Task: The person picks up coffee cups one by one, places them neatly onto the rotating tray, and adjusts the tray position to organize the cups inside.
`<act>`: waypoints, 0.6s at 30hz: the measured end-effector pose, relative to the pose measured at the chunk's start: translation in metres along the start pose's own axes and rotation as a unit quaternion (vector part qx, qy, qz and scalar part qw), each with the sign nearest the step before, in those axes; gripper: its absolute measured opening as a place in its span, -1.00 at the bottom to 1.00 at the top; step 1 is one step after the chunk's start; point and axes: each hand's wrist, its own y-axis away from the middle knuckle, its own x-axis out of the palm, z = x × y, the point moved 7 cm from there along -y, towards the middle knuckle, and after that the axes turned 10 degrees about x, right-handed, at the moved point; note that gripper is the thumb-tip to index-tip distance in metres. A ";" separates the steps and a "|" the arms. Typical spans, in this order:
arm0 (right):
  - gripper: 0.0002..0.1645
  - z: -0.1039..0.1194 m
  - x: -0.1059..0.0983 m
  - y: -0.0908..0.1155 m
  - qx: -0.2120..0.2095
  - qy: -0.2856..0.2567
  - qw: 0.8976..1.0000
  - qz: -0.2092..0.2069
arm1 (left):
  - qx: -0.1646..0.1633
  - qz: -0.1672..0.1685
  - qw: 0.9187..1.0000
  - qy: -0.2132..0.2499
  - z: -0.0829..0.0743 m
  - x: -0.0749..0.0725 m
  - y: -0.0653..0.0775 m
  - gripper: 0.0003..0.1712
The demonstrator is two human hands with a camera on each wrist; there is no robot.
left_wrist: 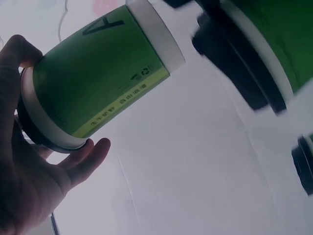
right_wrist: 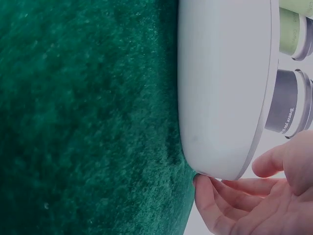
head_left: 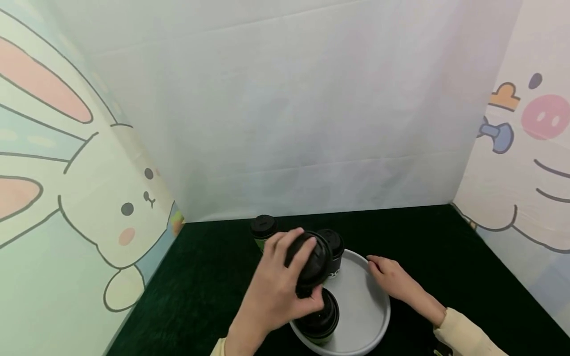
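My left hand (head_left: 276, 287) grips a green paper cup (left_wrist: 98, 73) by its black lid (head_left: 313, 264), fingers spread over the lid and thumb on the near side. In the left wrist view this cup is tilted, with a white band at its base. A round light-grey tray (head_left: 360, 306) lies under it. My right hand (head_left: 394, 279) holds the tray at its far right rim, fingertips low against the wall and thumb near the upper edge. Standing in the tray are a dark cup (right_wrist: 283, 100) at the back and a green cup (head_left: 320, 321) with a black lid in front.
Another black-lidded green cup (head_left: 263, 227) stands beyond the left hand, near the back of the dark green cloth (head_left: 200, 291). A white curtain (head_left: 311, 123) hangs behind, and printed cartoon panels (head_left: 89, 222) close in both sides.
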 end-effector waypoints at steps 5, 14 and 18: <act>-0.50 0.003 -0.002 0.000 -0.009 0.006 1.000 -0.007 | 0.029 0.019 0.999 0.038 -0.022 0.013 -0.010 0.06; -0.45 0.003 -0.003 0.001 -0.012 -0.027 0.999 0.018 | 0.062 0.024 0.996 0.055 -0.044 0.023 -0.025 0.03; -0.43 0.005 -0.003 0.003 -0.044 -0.040 0.998 0.020 | 0.075 0.028 0.996 0.050 -0.051 0.025 -0.028 -0.01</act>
